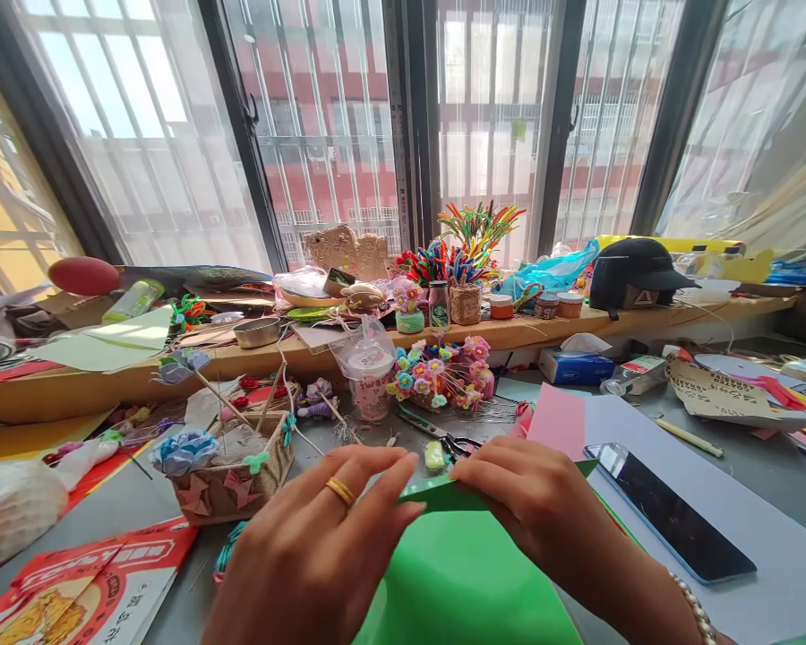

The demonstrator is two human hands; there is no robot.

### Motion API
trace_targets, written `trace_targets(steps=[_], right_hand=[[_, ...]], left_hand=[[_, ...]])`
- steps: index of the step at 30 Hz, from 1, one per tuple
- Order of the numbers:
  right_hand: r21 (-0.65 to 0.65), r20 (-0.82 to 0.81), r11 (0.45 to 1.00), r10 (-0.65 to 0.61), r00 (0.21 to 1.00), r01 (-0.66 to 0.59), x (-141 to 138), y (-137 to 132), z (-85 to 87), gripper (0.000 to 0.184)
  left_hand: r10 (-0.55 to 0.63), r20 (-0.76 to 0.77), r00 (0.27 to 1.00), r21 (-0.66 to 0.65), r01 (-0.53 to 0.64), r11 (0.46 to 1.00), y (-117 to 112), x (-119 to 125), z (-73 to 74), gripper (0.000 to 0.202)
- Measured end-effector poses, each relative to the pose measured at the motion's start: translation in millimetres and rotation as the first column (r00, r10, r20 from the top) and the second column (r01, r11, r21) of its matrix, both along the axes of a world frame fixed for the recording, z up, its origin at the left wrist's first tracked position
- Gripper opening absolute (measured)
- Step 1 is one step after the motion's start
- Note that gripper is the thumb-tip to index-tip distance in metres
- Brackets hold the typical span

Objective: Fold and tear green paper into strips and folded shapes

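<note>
A sheet of green paper (470, 573) stretches between both hands in the lower middle, its far edge folded over into a narrow darker strip. My left hand (322, 528), with a gold ring on one finger, pinches the left end of that strip. At the right end, my right hand (530, 493) grips the same folded edge; a beaded bracelet circles the wrist. Just beyond the paper lie black-handled scissors (457, 445), partly hidden by the right hand, and a small pale-yellow packet (434, 455).
On the left stands a cardboard box (235, 484) with paper flowers. A phone (672, 511) rests on white paper (779, 537) at right. Behind are a lidded cup (371, 376), pipe-cleaner flowers (436, 372), a tissue box (576, 365) and a crowded wooden ledge (295, 363).
</note>
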State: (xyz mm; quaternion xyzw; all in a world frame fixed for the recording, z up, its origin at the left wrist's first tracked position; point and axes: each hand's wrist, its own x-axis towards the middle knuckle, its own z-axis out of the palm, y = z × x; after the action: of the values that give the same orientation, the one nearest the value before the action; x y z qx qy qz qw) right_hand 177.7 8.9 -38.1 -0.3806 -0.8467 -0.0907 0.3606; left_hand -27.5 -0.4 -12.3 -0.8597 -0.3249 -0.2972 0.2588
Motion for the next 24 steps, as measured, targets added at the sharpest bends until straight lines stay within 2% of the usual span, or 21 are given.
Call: trace_targets(steps=[3,7,11,15,19,22,24], right_hand=[[0.021,-0.027,0.999,0.048,0.998,-0.048,-4.3,-3.7,1.2,0.023],[0.003,-0.008,0.999,0.051,0.999,-0.051,3.9,-0.9,5.3,0.023],[0.027,0.015,0.998,-0.056,0.998,0.056,26.6,9.1,9.3,0.024],[0.093,0.04,0.976,-0.203,0.978,0.199,46.3,18.2,9.5,0.024],[0.15,0.046,0.935,-0.331,0.942,0.321,60.7,24.4,8.5,0.025],[0.169,-0.01,0.887,-0.435,0.9,0.43,68.0,24.8,11.0,0.024],[0.161,-0.088,0.885,-0.427,0.9,0.436,65.8,21.4,13.6,0.021]], left_hand=[[-0.033,-0.052,0.998,-0.073,0.029,0.997,2.0,10.3,-6.7,0.02],[0.007,-0.054,0.999,-0.057,-0.01,0.998,5.3,-3.0,-6.9,0.022],[0.112,0.014,0.994,-0.019,-0.112,0.994,3.8,-23.6,-0.7,0.023],[0.195,0.053,0.979,-0.043,-0.193,0.98,0.8,-25.5,2.4,0.024],[0.163,0.056,0.985,-0.045,-0.161,0.986,4.3,-19.4,-0.1,0.024],[0.124,0.039,0.991,-0.016,-0.124,0.992,9.8,-16.8,-2.7,0.023],[0.118,0.006,0.993,-0.006,-0.118,0.993,12.2,-13.6,-3.7,0.021]])
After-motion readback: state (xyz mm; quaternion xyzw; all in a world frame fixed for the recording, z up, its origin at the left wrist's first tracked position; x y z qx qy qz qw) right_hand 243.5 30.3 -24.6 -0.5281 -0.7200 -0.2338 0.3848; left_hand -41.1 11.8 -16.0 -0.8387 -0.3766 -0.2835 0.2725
